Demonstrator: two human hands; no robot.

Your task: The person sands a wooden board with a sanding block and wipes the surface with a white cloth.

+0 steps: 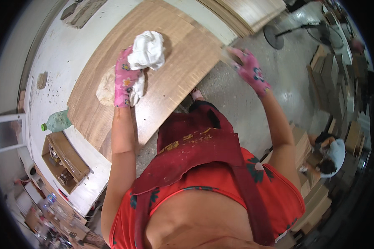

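Observation:
A wood-grain board [178, 54] lies slanted on the white work table. My left hand [124, 79], in a pink floral glove, is closed on a white cloth [147, 50] bunched against the board's surface. Next to that wrist rests a crumpled cream cloth [106, 88], partly hidden under the glove. My right hand [251, 71], gloved alike, is raised off the board's right corner. Its fingers are curled and somewhat blurred around a pale, thin thing that I cannot make out.
On the white table [50, 95] are a green bottle [58, 121] lying tilted and a cardboard box [64, 162] holding rolls. Stacked panels [232, 16] stand beyond the board. A fan [274, 37] is at the far right; another person [333, 157] is low among boards.

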